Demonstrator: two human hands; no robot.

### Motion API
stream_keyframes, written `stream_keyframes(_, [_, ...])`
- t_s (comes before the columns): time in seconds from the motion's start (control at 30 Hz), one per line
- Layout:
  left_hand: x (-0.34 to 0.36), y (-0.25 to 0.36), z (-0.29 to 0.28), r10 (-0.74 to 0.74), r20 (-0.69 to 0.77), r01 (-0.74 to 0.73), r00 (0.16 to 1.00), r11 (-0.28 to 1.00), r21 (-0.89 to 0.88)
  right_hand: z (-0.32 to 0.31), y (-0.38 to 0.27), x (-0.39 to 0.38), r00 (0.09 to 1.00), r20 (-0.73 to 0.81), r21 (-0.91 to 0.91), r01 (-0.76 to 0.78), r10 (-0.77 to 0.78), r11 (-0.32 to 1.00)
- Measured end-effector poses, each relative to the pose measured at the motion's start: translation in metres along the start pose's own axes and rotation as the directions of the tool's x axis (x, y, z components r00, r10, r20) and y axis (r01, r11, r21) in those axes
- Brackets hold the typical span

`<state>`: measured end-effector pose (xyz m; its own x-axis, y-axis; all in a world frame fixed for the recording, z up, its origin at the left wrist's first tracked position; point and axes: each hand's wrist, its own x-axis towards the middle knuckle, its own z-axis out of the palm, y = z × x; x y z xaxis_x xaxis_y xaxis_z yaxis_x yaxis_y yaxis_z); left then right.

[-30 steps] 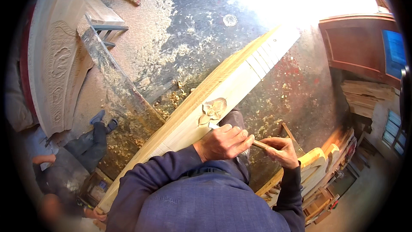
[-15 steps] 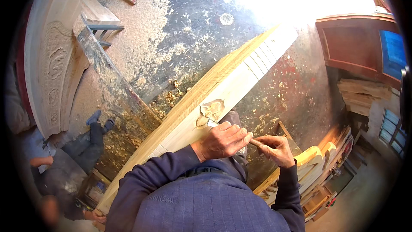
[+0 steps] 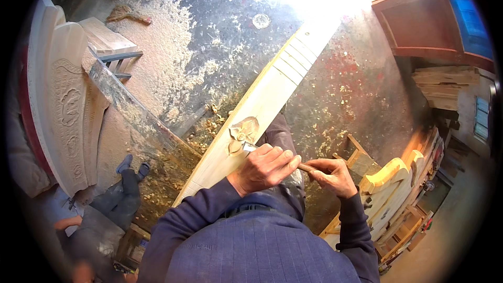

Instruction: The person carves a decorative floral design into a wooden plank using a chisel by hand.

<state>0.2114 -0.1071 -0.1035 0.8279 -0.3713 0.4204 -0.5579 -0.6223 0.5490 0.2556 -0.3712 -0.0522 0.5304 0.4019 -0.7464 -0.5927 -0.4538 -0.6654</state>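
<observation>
A long pale wooden beam (image 3: 272, 97) runs diagonally in front of me, with a carved flower relief (image 3: 244, 130) on its upper face. My left hand (image 3: 266, 167) is closed round the shank part of a carving chisel (image 3: 250, 147), close to its metal blade. The blade's tip meets the lower right edge of the carving. My right hand (image 3: 331, 176) grips the wooden handle at its rear end. Several dark lines cross the beam toward its far end. The left hand's fingers hide the middle of the chisel.
Sawdust (image 3: 162, 47) and shavings cover the floor at left. A large carved wooden panel (image 3: 68, 99) stands there, and a co-worker (image 3: 105, 220) is at lower left. Shaped wooden pieces (image 3: 385, 181) lean at right. A red-brown cabinet (image 3: 414, 23) stands at far right.
The view has shifted, so the beam and carving appear farther left and the beam steeper. Both hands keep their hold on the chisel, its blade still at the carving.
</observation>
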Motion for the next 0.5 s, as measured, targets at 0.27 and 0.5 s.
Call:
stream_keyframes(0.27, [0.001, 0.003, 0.002, -0.025, 0.028, 0.021, 0.999, 0.989, 0.145, -0.025, -0.017, 0.018, 0.990, 0.135, -0.136, 0.062, -0.044, 0.989])
stream_keyframes(0.5, [0.016, 0.007, 0.009, -0.130, -0.068, 0.144, 0.989, 0.945, 0.294, -0.053, -0.067, 0.047, 0.945, 0.284, -0.373, 0.263, -0.161, 0.890])
